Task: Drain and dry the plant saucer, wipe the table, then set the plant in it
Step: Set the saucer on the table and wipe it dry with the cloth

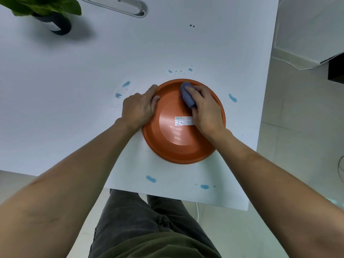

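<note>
Orange saucer [183, 142] lies upside down on the white table [74, 90], near the near-right edge, label sticker [184, 121] on its flat base. Left hand [138, 108] rests on the saucer's left rim, fingers fairly straight, steadying it, not curled round anything. Right hand [204, 108] grips a folded blue-grey cloth [187, 94], pressing it on the far part of the base. Blue water drops [151, 179] scattered on table around the saucer. Potted plant [54, 17] stands far left, well apart. Metal cable grommet [119, 5] at far edge.
</note>
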